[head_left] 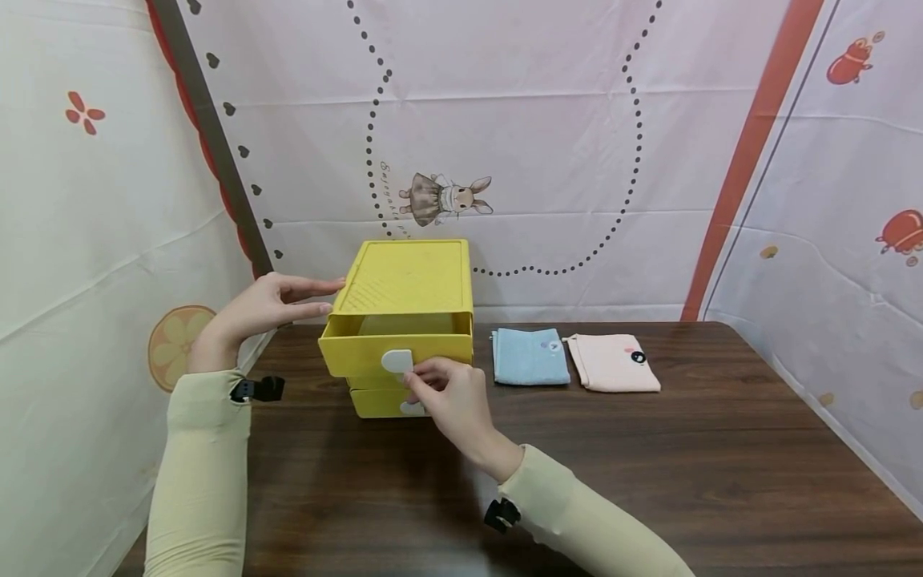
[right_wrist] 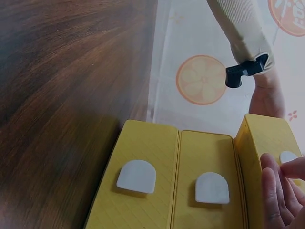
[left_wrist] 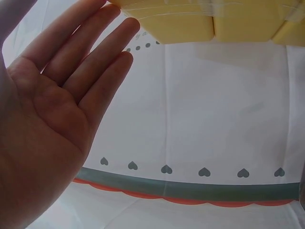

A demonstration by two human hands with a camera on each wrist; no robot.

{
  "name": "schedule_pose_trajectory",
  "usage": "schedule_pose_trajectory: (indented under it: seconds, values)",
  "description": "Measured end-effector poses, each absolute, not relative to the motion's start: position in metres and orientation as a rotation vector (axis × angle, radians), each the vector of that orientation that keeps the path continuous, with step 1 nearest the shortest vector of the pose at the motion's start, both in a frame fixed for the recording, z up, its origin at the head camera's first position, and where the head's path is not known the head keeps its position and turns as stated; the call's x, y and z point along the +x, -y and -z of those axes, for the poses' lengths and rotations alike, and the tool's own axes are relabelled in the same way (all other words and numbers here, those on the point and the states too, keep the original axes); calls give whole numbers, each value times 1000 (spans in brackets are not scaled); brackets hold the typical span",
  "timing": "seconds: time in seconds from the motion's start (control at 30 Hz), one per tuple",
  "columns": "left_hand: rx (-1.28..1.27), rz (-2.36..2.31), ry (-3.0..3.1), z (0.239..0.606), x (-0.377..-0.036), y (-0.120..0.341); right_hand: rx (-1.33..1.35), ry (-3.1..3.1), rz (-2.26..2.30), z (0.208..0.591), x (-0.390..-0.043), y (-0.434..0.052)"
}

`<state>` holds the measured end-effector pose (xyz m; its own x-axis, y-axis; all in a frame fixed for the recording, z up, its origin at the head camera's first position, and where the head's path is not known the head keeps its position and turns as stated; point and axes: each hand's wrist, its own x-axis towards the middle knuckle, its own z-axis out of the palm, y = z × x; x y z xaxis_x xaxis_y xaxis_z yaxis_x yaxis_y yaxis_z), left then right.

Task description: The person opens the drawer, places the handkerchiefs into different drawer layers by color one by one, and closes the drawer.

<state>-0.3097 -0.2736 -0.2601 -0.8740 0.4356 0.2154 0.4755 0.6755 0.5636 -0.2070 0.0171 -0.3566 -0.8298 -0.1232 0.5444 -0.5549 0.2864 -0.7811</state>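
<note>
A yellow drawer box (head_left: pixel 411 276) with white handles stands on the table. Its top drawer (head_left: pixel 356 358) is pulled partway out, leaving a gap under the lid. My right hand (head_left: pixel 461 405) pinches that drawer's white handle (head_left: pixel 397 361) between thumb and fingers. Straight fingers of my left hand (head_left: pixel 263 307) rest at the box's left side; the left wrist view shows that palm (left_wrist: pixel 52 109) flat beside the yellow wall (left_wrist: pixel 183 24). Below the top drawer, the right wrist view shows two pushed-in drawers with their own white handles, a middle one (right_wrist: pixel 212 188) and a bottom one (right_wrist: pixel 137 176).
Right of the box lie a folded blue cloth (head_left: pixel 530 358) and a folded pale pink cloth (head_left: pixel 611 365) side by side. The dark wooden table (head_left: pixel 692 473) meets a printed curtain (head_left: pixel 548 160) behind and at both sides.
</note>
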Motion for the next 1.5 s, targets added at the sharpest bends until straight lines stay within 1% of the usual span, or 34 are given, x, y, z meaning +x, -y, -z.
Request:
schedule_pose_trajectory:
  seconds: [0.57,1.03,1.33,1.5]
  values:
    - [-768,1014,2812,260,-310,272,554,2113,-1798,356,-223,-15]
    - [-765,981,2809,262,-310,273,506,2120,-1821,355,-233,-14]
    - [-773,988,2809,261,-309,272,497,2145,-1851,325,-214,-16]
    - [-766,983,2809,261,-307,272,496,2150,-1854,320,-211,-16]
